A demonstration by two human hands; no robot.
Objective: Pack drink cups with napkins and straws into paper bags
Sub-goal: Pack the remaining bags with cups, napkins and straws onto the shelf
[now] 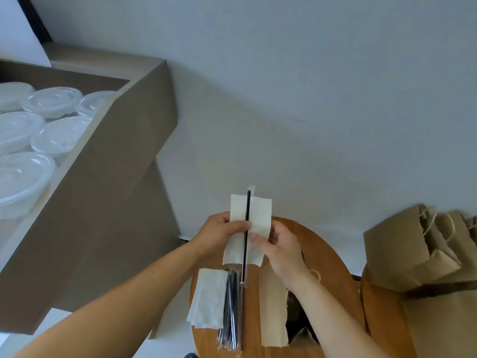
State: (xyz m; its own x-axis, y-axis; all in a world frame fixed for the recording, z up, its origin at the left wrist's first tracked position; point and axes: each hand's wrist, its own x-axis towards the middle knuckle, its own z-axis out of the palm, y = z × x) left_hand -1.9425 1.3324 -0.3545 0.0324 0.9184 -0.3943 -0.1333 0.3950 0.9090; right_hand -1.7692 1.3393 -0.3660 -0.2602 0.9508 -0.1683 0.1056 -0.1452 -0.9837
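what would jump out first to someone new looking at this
The left hand and right hand hold a napkin with a black straw laid along it, at centre above a round table. At left a big box holds clear lidded cups; paper bags are piled at right.

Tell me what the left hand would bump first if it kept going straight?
Likely the right hand, just past the wrapped straw on the napkin that the left hand holds; depth unclear.
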